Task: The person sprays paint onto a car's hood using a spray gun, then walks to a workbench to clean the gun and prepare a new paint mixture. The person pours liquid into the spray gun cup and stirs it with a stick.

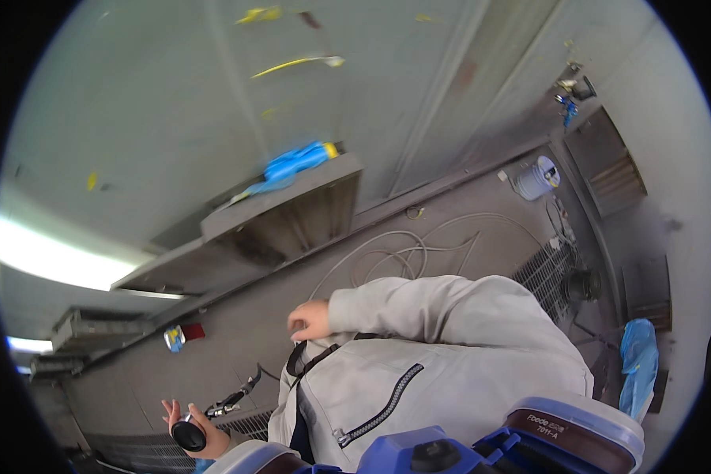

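Note:
My left hand (207, 442) is at the lower left, its fingers partly wrapped round an air tool with a round black end (188, 434). One or two of its fingertips stick out past the tool. A metal hose fitting (227, 404) with a dark hose shows just beside that hand. My right hand (311, 320) reaches across my body in a light grey sleeve (403, 306). Its fingers are curled close to the hem of my light jacket (458, 371) and a black strap (296, 359). Whether they hold anything is hidden.
Pale hoses (403, 251) lie looped on the grey floor. A white bucket (537, 180) stands near the far wall. Blue gloves or sheeting (299, 160) rest on a wall ledge (292, 213). Floor grating (547, 276) is to the right; a small packet (175, 338) lies on the left.

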A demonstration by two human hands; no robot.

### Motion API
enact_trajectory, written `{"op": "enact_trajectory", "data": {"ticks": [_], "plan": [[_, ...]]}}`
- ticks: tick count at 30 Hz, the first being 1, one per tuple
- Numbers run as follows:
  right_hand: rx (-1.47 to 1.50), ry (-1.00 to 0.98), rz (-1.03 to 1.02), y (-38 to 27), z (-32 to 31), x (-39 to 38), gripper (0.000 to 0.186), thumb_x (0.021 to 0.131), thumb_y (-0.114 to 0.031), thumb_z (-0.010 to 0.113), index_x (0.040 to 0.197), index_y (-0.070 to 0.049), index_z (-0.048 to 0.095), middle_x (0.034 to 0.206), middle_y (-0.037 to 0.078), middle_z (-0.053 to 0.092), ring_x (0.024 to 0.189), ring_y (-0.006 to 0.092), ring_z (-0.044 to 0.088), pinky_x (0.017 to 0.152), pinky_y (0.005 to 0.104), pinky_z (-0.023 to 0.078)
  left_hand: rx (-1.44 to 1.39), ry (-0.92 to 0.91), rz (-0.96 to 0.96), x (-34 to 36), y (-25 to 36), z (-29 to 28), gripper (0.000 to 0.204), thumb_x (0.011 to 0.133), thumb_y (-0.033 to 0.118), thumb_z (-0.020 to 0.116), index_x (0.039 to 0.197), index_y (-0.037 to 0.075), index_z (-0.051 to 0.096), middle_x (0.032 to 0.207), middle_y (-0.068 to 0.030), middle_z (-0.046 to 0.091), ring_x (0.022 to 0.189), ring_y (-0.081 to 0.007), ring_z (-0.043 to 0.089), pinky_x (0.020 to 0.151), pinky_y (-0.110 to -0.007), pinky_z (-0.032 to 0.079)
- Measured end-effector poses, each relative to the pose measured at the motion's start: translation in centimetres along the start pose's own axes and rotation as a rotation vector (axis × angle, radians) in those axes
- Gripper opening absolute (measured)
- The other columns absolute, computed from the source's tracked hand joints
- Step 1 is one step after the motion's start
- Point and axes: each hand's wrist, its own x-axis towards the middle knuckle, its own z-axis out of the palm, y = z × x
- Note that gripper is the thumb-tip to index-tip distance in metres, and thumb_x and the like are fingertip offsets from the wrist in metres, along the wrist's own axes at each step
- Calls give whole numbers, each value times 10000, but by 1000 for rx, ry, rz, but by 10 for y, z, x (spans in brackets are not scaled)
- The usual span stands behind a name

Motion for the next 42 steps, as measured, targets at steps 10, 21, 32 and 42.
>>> {"op": "enact_trajectory", "data": {"ticks": [10, 21, 32, 42], "plan": [[-333, 255, 1164, 285, -133, -290, 507, 926, -523, 615, 1239, -151, 762, 1273, 166, 718, 1191, 392, 664, 1055, 448, 525, -274, -180, 100, -21, 86, 62, 295, 888, -39, 710, 1172, -75, 640, 1193, -200, 723, 1317, -451, 605, 1218, -613, 272], [421, 461, 1620, 252, -9, -581, 330, 920, -336, 794, 898, -6, 796, 863, 122, 775, 705, 223, 741, 656, 367, 630, -560, -305, 126, -72, 127, 97, 328, 856, -79, 681, 1181, -74, 635, 1186, -194, 712, 1317, -459, 602, 1221, -618, 275], [237, 825, 1153, 349, -271, -615, 417, 911, -368, 785, 989, 41, 762, 834, 113, 769, 632, 187, 710, 630, 363, 602, -381, -215, 220, -117, 226, 109, 292, 874, -44, 707, 1157, -63, 639, 1169, -157, 714, 1312, -429, 614, 1217, -590, 301], [330, 1685, 720, 427, -694, -740, 221, 912, -178, 794, 956, 28, 727, 699, 84, 702, 538, 164, 635, 513, 302, 517, -403, -20, -110, -183, 308, 114, 285, 939, -91, 682, 1216, -114, 616, 1266, -247, 683, 1344, -412, 581, 1136, -496, 426]]}}
